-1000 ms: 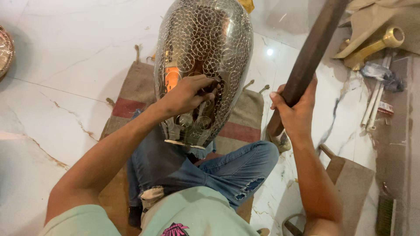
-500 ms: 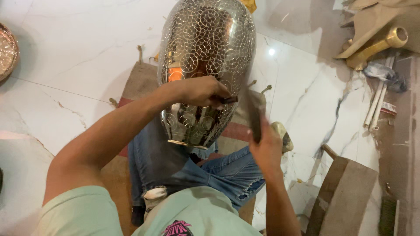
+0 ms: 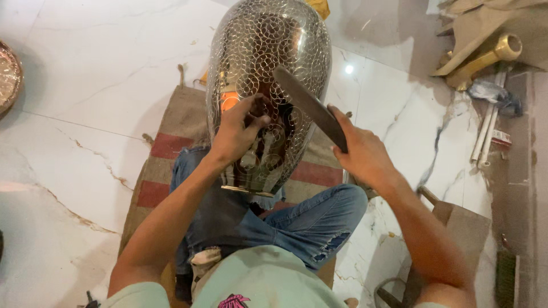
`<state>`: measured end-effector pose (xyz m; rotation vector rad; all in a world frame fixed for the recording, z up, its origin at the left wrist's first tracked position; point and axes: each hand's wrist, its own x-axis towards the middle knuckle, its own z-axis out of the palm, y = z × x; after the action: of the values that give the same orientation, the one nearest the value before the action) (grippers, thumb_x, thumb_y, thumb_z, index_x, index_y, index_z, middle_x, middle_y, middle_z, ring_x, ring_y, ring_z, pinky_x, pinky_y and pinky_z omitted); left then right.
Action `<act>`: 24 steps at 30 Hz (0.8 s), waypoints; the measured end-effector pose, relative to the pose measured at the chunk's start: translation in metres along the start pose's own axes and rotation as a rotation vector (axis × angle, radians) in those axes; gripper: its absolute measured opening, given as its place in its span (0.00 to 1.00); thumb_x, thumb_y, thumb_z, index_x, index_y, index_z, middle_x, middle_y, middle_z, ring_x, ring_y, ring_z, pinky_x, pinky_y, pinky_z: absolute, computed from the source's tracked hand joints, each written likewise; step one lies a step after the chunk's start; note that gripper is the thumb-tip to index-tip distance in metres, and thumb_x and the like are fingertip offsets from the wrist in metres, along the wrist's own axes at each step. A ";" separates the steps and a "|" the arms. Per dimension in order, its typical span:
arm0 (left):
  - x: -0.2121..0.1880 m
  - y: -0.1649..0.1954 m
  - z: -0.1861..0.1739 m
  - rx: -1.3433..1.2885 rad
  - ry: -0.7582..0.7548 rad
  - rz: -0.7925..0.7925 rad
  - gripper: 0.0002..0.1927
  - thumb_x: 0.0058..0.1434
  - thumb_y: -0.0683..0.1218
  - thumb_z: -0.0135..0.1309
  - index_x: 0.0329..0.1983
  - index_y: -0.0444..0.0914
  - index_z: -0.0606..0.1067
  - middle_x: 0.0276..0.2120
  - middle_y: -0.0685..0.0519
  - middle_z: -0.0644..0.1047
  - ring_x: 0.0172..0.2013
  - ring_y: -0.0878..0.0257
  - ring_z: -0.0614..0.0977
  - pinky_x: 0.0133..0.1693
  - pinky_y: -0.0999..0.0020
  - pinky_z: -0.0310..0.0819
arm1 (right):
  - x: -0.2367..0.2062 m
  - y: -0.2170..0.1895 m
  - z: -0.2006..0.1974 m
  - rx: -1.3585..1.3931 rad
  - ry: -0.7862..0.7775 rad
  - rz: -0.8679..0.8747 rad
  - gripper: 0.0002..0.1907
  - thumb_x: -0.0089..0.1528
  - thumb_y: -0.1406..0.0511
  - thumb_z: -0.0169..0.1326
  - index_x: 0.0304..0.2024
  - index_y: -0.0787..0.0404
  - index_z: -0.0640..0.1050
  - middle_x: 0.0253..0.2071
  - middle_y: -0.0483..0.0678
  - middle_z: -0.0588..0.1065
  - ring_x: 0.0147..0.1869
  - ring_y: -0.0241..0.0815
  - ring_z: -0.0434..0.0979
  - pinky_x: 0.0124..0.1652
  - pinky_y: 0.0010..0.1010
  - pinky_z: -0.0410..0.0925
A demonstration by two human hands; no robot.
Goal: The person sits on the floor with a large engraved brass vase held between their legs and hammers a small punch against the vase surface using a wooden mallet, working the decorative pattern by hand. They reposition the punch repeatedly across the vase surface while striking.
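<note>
A large silver metal vase (image 3: 268, 51), covered in engraved circle patterns, lies tilted across my lap with its mouth toward me. My left hand (image 3: 237, 134) rests on its belly, fingers pinched on a small dark tool (image 3: 258, 118) pressed against the metal. My right hand (image 3: 359, 151) grips a long dark flat bar (image 3: 308, 105), which slants up and left over the vase, just right of my left hand. My legs in blue jeans (image 3: 308, 222) are folded under the vase.
I sit on a brown mat with red stripes (image 3: 177, 131) on a white marble floor. A brass pipe (image 3: 485, 57) and white tubes (image 3: 485, 137) lie at the right. A wooden board (image 3: 468, 228) is near my right elbow, and a round metal dish (image 3: 7, 80) is at the far left.
My right hand brought the bar down from high on the right toward the vase; the bar now slants across the vase beside my left hand, which has stayed on the vase.
</note>
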<state>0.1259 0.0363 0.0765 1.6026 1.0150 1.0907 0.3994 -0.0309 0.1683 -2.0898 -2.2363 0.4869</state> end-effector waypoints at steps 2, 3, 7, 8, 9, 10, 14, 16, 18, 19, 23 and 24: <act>0.002 -0.003 -0.001 0.005 -0.022 0.031 0.20 0.65 0.40 0.60 0.60 0.35 0.73 0.44 0.48 0.81 0.41 0.64 0.82 0.46 0.67 0.77 | 0.013 -0.004 -0.029 -0.263 -0.031 -0.066 0.43 0.62 0.65 0.57 0.76 0.39 0.54 0.39 0.58 0.79 0.39 0.63 0.82 0.38 0.54 0.73; 0.002 -0.004 -0.002 -0.019 -0.037 -0.020 0.20 0.65 0.40 0.59 0.60 0.36 0.73 0.43 0.48 0.81 0.40 0.64 0.82 0.43 0.67 0.77 | 0.020 -0.009 -0.039 -0.389 -0.055 -0.098 0.41 0.64 0.66 0.55 0.76 0.36 0.55 0.40 0.56 0.79 0.38 0.62 0.83 0.37 0.53 0.74; 0.004 -0.007 -0.003 -0.056 -0.064 -0.044 0.19 0.66 0.39 0.59 0.59 0.36 0.74 0.41 0.47 0.81 0.37 0.64 0.81 0.41 0.67 0.77 | 0.049 -0.035 -0.068 0.115 0.087 -0.234 0.43 0.61 0.63 0.61 0.73 0.44 0.54 0.37 0.57 0.80 0.40 0.61 0.84 0.38 0.51 0.74; 0.003 -0.007 -0.002 -0.050 -0.059 -0.002 0.18 0.66 0.39 0.59 0.59 0.35 0.74 0.40 0.47 0.81 0.37 0.63 0.81 0.41 0.67 0.77 | 0.054 -0.040 -0.074 -0.081 0.010 -0.279 0.44 0.59 0.65 0.61 0.74 0.41 0.55 0.37 0.57 0.80 0.39 0.63 0.83 0.37 0.53 0.73; 0.002 -0.007 -0.002 -0.022 -0.036 0.025 0.19 0.66 0.39 0.59 0.59 0.34 0.74 0.40 0.47 0.81 0.37 0.64 0.82 0.41 0.67 0.78 | 0.057 -0.046 -0.078 -0.277 -0.063 -0.321 0.46 0.58 0.66 0.60 0.74 0.38 0.56 0.37 0.57 0.80 0.38 0.65 0.81 0.36 0.55 0.72; 0.000 -0.007 -0.002 0.005 -0.013 0.050 0.19 0.65 0.39 0.59 0.59 0.34 0.73 0.40 0.48 0.81 0.37 0.64 0.82 0.41 0.67 0.78 | 0.059 -0.052 -0.080 -0.203 -0.073 -0.290 0.46 0.59 0.65 0.61 0.75 0.38 0.54 0.36 0.58 0.80 0.38 0.64 0.81 0.37 0.53 0.72; -0.014 -0.003 0.002 0.067 0.103 -0.025 0.19 0.63 0.39 0.61 0.57 0.34 0.75 0.38 0.48 0.81 0.33 0.63 0.82 0.38 0.67 0.77 | 0.057 -0.075 -0.085 -0.378 -0.121 -0.359 0.49 0.57 0.64 0.62 0.74 0.35 0.52 0.37 0.58 0.78 0.36 0.61 0.82 0.34 0.51 0.74; -0.020 -0.002 0.008 -0.007 0.165 -0.079 0.17 0.63 0.39 0.60 0.55 0.34 0.74 0.37 0.49 0.81 0.34 0.64 0.82 0.38 0.67 0.77 | 0.056 -0.087 -0.088 -0.388 -0.064 -0.443 0.48 0.57 0.65 0.61 0.74 0.35 0.52 0.39 0.56 0.77 0.37 0.61 0.81 0.33 0.51 0.73; -0.029 -0.001 0.013 -0.041 0.222 -0.108 0.14 0.64 0.38 0.59 0.52 0.33 0.74 0.37 0.49 0.81 0.35 0.64 0.83 0.39 0.68 0.78 | 0.055 -0.101 -0.091 -0.077 0.065 -0.465 0.45 0.62 0.67 0.59 0.76 0.40 0.52 0.41 0.54 0.78 0.40 0.61 0.80 0.34 0.52 0.71; -0.030 -0.001 0.016 -0.036 0.252 -0.088 0.13 0.65 0.38 0.60 0.51 0.33 0.74 0.37 0.49 0.81 0.35 0.64 0.83 0.39 0.68 0.78 | 0.054 -0.108 -0.094 -0.294 0.006 -0.475 0.45 0.63 0.68 0.57 0.76 0.37 0.52 0.41 0.54 0.77 0.38 0.58 0.81 0.32 0.49 0.72; -0.042 -0.004 0.026 -0.069 0.364 0.009 0.11 0.69 0.37 0.56 0.52 0.32 0.71 0.37 0.50 0.81 0.37 0.65 0.83 0.43 0.69 0.78 | 0.048 -0.131 -0.099 -0.454 -0.098 -0.442 0.45 0.63 0.69 0.52 0.77 0.33 0.51 0.41 0.56 0.74 0.32 0.53 0.82 0.29 0.43 0.74; -0.045 -0.005 0.029 -0.037 0.398 -0.023 0.11 0.68 0.38 0.57 0.51 0.32 0.71 0.36 0.50 0.81 0.36 0.65 0.83 0.42 0.69 0.78 | 0.047 -0.135 -0.098 -0.323 -0.083 -0.423 0.45 0.62 0.69 0.51 0.77 0.35 0.51 0.41 0.57 0.74 0.32 0.54 0.81 0.29 0.43 0.74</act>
<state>0.1412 -0.0113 0.0570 1.3686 1.2579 1.4389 0.2890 0.0290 0.2876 -1.6480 -2.8632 0.1969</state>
